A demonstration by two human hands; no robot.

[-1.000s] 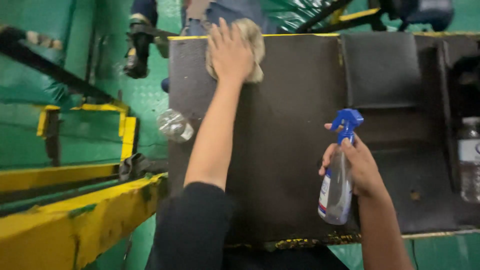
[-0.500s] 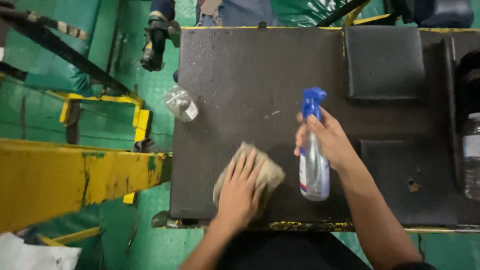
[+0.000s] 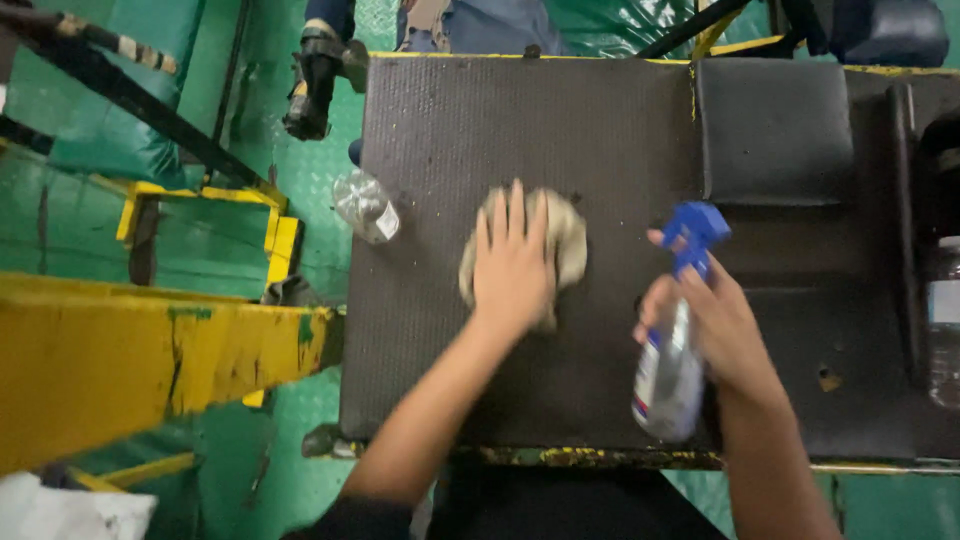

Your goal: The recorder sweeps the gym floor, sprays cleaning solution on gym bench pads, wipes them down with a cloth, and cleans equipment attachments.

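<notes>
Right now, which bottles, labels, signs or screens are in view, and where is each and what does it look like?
Spray bottle: in the right hand, clear with a blue trigger head and a white, blue and red label.
Water bottle: right edge of the dark mat, clear plastic, pale label band.
Crumpled bottle: on the green floor beside the mat's left edge, clear, small white label.
No signs or screens.

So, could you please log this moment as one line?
left hand: flat on beige crumpled cloth | right hand: holding clear blue-nozzled spray bottle | surface: dark textured mat

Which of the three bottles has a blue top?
The spray bottle in the right hand; the floor bottle and right-edge bottle show no blue.
</notes>
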